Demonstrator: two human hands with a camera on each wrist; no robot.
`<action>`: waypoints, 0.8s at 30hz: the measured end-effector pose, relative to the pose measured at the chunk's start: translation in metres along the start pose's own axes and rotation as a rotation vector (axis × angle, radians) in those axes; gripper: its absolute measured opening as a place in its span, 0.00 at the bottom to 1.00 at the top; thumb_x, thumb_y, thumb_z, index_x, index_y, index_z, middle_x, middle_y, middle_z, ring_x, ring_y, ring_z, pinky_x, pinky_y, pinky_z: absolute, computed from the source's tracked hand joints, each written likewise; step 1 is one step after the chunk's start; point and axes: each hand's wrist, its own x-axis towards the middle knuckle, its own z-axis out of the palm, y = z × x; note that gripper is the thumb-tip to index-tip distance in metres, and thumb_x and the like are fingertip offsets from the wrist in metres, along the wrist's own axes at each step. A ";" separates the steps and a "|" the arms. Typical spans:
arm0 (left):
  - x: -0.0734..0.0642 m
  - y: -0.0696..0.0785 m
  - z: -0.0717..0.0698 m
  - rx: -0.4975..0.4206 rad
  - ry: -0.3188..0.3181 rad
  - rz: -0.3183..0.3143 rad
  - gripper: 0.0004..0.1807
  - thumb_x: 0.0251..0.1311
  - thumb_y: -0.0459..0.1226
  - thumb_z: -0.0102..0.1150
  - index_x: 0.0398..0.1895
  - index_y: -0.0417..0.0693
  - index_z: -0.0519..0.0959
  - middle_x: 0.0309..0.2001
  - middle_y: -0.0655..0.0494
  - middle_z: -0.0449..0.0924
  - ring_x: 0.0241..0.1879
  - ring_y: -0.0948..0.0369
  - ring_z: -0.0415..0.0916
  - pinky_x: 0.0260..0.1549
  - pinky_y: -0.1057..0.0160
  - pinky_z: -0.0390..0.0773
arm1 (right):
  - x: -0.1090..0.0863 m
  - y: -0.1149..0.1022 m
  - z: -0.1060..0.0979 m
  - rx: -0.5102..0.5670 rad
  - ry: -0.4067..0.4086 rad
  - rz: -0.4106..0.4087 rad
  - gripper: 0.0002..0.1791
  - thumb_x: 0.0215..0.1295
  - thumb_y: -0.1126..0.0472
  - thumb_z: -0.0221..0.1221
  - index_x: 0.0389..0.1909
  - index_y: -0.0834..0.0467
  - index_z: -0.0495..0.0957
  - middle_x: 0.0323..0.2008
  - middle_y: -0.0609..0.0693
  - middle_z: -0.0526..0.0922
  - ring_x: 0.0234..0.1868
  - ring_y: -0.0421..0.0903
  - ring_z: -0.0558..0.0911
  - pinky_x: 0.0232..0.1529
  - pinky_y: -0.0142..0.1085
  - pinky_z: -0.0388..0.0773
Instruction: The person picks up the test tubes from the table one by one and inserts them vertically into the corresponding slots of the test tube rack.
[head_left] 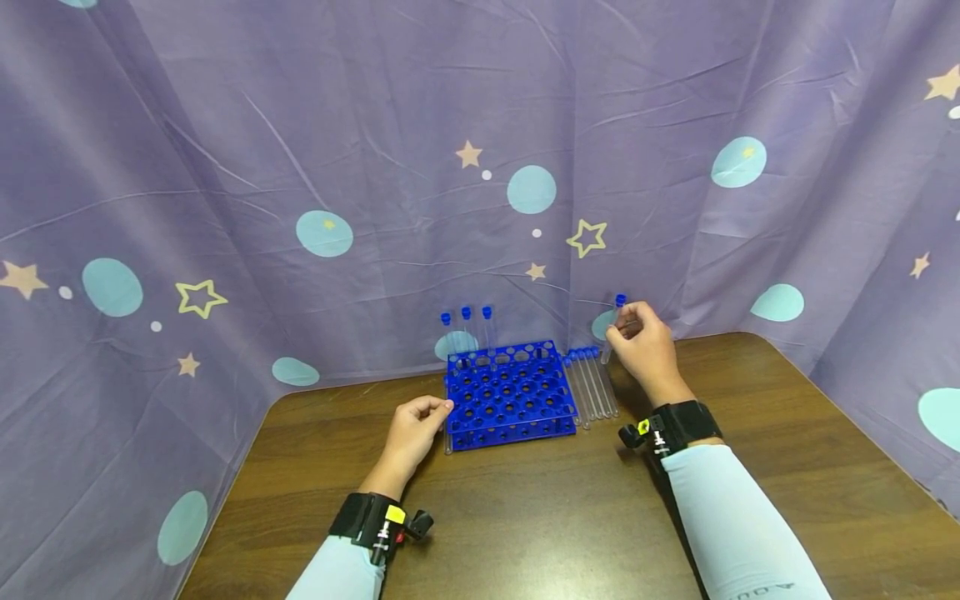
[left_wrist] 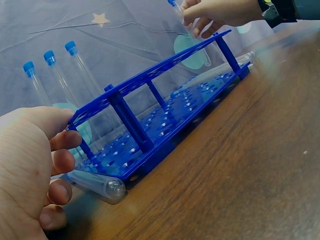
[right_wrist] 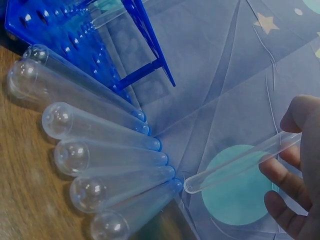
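Rack [head_left: 512, 398] holds three capped tubes [head_left: 467, 313] at rear. Your left hand [head_left: 411, 432] pinches rack edge; your right hand [head_left: 647, 348] pinches tilted tube [right_wrist: 240, 164].

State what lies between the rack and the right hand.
In the head view, a row of blue-capped tubes lies between the rack and the right hand.

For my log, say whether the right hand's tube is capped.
Capped: a blue cap sits atop the held test tube.
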 end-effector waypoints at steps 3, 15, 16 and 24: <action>0.001 0.001 0.002 0.004 -0.006 0.003 0.11 0.77 0.40 0.74 0.41 0.40 0.93 0.27 0.62 0.79 0.31 0.63 0.76 0.35 0.67 0.76 | 0.000 0.000 -0.002 0.008 0.007 -0.002 0.13 0.71 0.63 0.69 0.52 0.62 0.81 0.42 0.60 0.91 0.42 0.58 0.91 0.40 0.22 0.75; 0.000 -0.002 0.006 0.024 -0.017 0.010 0.13 0.77 0.42 0.73 0.42 0.39 0.93 0.27 0.62 0.79 0.31 0.65 0.76 0.35 0.66 0.77 | -0.001 -0.015 -0.001 0.019 0.006 -0.025 0.13 0.73 0.64 0.72 0.53 0.62 0.82 0.44 0.60 0.93 0.44 0.59 0.94 0.42 0.24 0.78; -0.001 -0.003 0.003 0.025 -0.007 0.007 0.13 0.78 0.42 0.72 0.41 0.39 0.93 0.27 0.61 0.79 0.31 0.64 0.76 0.34 0.66 0.76 | -0.002 -0.018 0.003 0.032 -0.004 -0.033 0.14 0.73 0.63 0.72 0.54 0.62 0.82 0.45 0.60 0.93 0.44 0.60 0.94 0.43 0.26 0.80; -0.001 -0.001 0.000 0.003 -0.006 -0.026 0.12 0.77 0.42 0.73 0.42 0.41 0.93 0.28 0.59 0.79 0.32 0.63 0.76 0.35 0.67 0.76 | 0.002 -0.049 0.016 0.094 -0.069 -0.093 0.15 0.74 0.64 0.75 0.54 0.61 0.81 0.46 0.60 0.91 0.46 0.58 0.95 0.49 0.49 0.89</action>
